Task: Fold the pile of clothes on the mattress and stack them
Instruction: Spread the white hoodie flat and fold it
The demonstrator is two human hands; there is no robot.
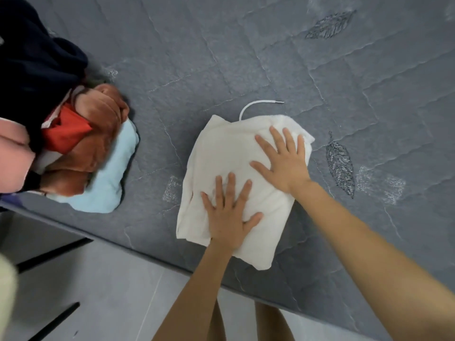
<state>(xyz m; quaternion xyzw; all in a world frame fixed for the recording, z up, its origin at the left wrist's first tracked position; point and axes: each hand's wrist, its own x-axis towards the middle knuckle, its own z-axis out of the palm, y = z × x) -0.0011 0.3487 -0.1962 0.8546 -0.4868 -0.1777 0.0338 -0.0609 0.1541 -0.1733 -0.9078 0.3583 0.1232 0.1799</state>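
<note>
A folded white fleece garment lies on the grey mattress near its front edge, with a white drawstring poking out of its far side. My left hand presses flat on the near part of the garment, fingers spread. Flat on its right half lies my right hand, fingers also spread. At the far left sits a pile of clothes: brown, red, pink and dark navy pieces on top of a light blue one.
The mattress edge runs diagonally from lower left to lower right, with pale floor tiles below it. My legs stand at the edge. Leaf patterns are stitched on the cover right of the garment.
</note>
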